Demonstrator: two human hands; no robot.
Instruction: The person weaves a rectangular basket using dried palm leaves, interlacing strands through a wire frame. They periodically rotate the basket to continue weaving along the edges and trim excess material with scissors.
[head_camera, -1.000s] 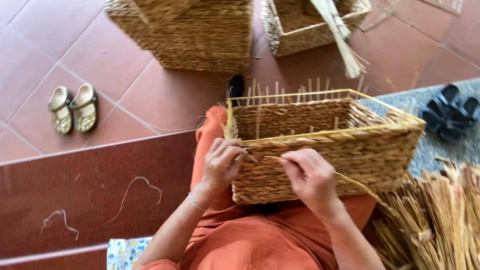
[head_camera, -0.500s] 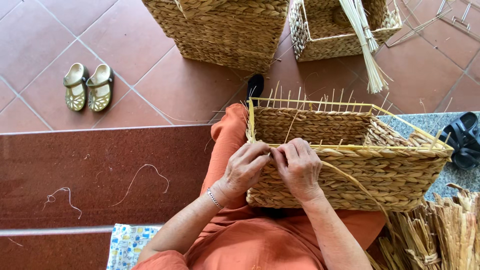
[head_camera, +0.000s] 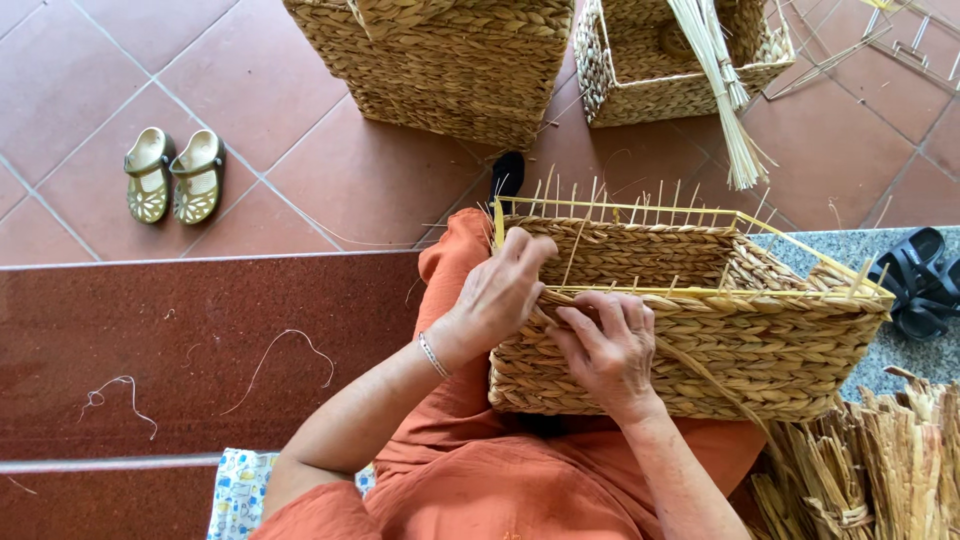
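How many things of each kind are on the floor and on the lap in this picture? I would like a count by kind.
Woven baskets: 3 (one on the lap, two on the floor)
Gold sandals: 2
Black sandals: 2
Reed bundles: 2
Total: 9

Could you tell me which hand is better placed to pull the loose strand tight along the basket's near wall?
Probably the right hand: it lies on the basket where the strand trails off; the left hand grips the rim.
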